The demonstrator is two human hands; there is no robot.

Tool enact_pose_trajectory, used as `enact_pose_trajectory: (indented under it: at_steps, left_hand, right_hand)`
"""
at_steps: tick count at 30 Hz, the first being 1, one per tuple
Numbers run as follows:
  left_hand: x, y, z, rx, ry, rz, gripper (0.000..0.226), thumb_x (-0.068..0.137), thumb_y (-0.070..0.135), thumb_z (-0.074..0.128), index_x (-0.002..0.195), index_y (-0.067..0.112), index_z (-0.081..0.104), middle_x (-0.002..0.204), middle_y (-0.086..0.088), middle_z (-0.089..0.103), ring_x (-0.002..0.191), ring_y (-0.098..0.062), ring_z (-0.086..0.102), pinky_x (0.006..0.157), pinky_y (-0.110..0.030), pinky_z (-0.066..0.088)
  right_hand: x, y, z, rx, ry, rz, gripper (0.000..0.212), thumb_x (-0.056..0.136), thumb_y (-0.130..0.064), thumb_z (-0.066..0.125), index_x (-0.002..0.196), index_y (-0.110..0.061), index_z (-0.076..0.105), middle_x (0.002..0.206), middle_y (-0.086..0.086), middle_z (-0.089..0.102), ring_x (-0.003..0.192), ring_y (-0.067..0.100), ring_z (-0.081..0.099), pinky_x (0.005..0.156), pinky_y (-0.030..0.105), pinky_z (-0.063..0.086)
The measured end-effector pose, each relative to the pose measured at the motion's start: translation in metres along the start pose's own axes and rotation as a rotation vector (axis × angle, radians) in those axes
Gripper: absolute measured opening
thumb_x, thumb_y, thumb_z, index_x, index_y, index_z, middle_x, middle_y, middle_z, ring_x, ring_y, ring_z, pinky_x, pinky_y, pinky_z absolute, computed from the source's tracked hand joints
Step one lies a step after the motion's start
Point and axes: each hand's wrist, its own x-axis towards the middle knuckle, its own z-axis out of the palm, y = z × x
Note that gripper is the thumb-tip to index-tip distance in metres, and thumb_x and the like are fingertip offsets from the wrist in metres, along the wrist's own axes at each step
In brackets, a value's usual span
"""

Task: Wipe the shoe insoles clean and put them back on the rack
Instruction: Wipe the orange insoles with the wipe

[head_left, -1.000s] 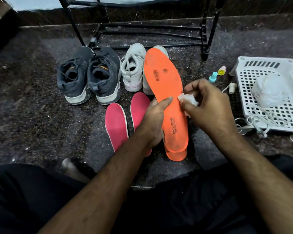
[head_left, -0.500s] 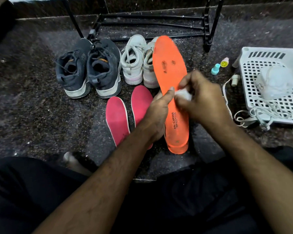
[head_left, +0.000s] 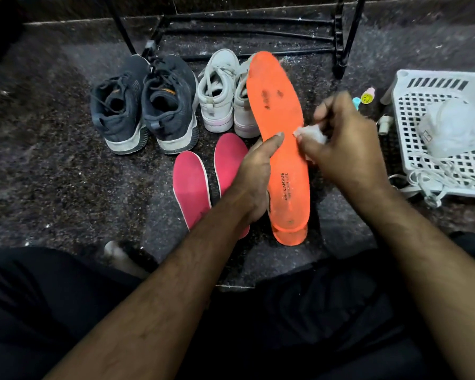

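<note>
Orange insole held over the speckled stone floor (head_left: 52, 165), a white wipe pressed to it

The black rack (head_left: 247, 23) stands at the floor's far edge, the white basket (head_left: 422, 86) at its right edge; dark sneakers (head_left: 146, 105) and white sneakers (head_left: 225, 91) sit before the rack, two pink insoles (head_left: 192, 185) nearer. The left hand (head_left: 254, 174) grips the orange insole (head_left: 283, 144) (thumb across its face); the right hand (head_left: 343, 144) pinches the white wipe (head_left: 310, 133) at the insole's right edge
</note>
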Motion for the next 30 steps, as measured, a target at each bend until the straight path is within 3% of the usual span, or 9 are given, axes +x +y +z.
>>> enact_pose_trajectory:
  at_steps: [2,5,7,11,16,22,24,27,30]
  left_hand:
    - [0.001,0.002,0.000,-0.059,0.005,-0.036,0.051,0.093,0.027,0.053,0.135,-0.001,0.052,0.122,-0.028,0.059,0.100,-0.037,0.059,0.097,-0.055,0.048]
    - [0.008,0.000,-0.004,-0.143,0.020,-0.060,0.045,0.090,0.025,0.055,0.133,0.011,0.047,0.116,-0.023,0.058,0.097,-0.032,0.063,0.088,-0.044,0.056]
    - [0.009,-0.002,-0.004,-0.131,0.003,-0.041,0.043,0.092,0.021,0.054,0.133,0.010,0.049,0.116,-0.021,0.060,0.097,-0.032,0.062,0.090,-0.046,0.053]
    - [0.009,-0.006,-0.006,-0.007,-0.042,0.066,0.023,0.099,0.008,0.046,0.118,0.017,0.055,0.092,-0.009,0.068,0.075,-0.023,0.063,0.077,-0.041,0.052]
    - [0.009,-0.004,-0.005,-0.098,-0.039,0.076,0.017,0.104,0.008,0.039,0.104,0.016,0.054,0.079,-0.006,0.069,0.067,-0.019,0.068,0.063,-0.032,0.058]
    - [0.008,-0.007,-0.005,-0.028,-0.080,0.100,0.025,0.104,0.015,0.044,0.125,0.023,0.056,0.110,-0.014,0.068,0.091,-0.030,0.063,0.093,-0.054,0.050]
    - [0.005,-0.004,-0.003,-0.054,-0.073,0.094,0.027,0.106,0.017,0.042,0.129,0.021,0.054,0.110,-0.012,0.069,0.091,-0.028,0.066,0.089,-0.048,0.054]
    - [0.005,-0.001,-0.001,-0.116,-0.056,0.063,0.017,0.106,0.019,0.041,0.114,0.019,0.056,0.098,-0.012,0.069,0.085,-0.025,0.068,0.079,-0.039,0.057]
    - [0.004,-0.001,-0.001,-0.132,-0.080,0.049,0.022,0.107,0.020,0.040,0.123,0.016,0.054,0.109,-0.015,0.065,0.091,-0.026,0.066,0.087,-0.041,0.054]
  right_hand:
    - [-0.014,-0.007,0.003,-0.004,-0.082,-0.019,0.028,0.079,-0.022,0.076,0.094,-0.021,0.053,0.078,-0.007,0.065,0.067,0.013,0.061,0.069,0.040,0.052]
    - [-0.033,-0.015,0.014,-0.008,-0.234,-0.076,0.026,0.079,-0.018,0.077,0.091,-0.023,0.055,0.076,-0.007,0.065,0.067,0.012,0.062,0.068,0.035,0.051]
    - [-0.026,-0.010,0.014,-0.016,-0.193,-0.075,0.026,0.078,-0.017,0.077,0.091,-0.023,0.056,0.075,-0.007,0.064,0.065,0.011,0.059,0.067,0.034,0.050]
    - [-0.001,0.004,0.000,-0.039,-0.005,0.001,0.024,0.078,-0.022,0.075,0.094,-0.021,0.057,0.078,-0.007,0.066,0.066,0.012,0.061,0.070,0.039,0.053]
    - [-0.032,-0.010,0.018,-0.009,-0.223,-0.086,0.026,0.077,-0.018,0.076,0.094,-0.024,0.058,0.075,-0.006,0.064,0.064,0.012,0.060,0.066,0.035,0.052]
    - [0.001,0.004,0.003,-0.032,-0.007,-0.018,0.025,0.077,-0.017,0.074,0.095,-0.021,0.058,0.076,-0.006,0.065,0.064,0.011,0.060,0.068,0.039,0.053]
    - [-0.006,0.001,0.005,-0.022,-0.037,-0.026,0.025,0.078,-0.017,0.075,0.095,-0.021,0.058,0.076,-0.006,0.065,0.065,0.012,0.060,0.068,0.040,0.053]
    - [-0.030,-0.012,0.020,0.001,-0.209,-0.122,0.024,0.078,-0.016,0.075,0.096,-0.020,0.059,0.074,-0.007,0.064,0.065,0.015,0.060,0.066,0.040,0.052]
    - [-0.022,-0.008,0.018,-0.012,-0.181,-0.132,0.023,0.078,-0.015,0.076,0.094,-0.020,0.060,0.074,-0.007,0.064,0.064,0.014,0.059,0.065,0.041,0.051]
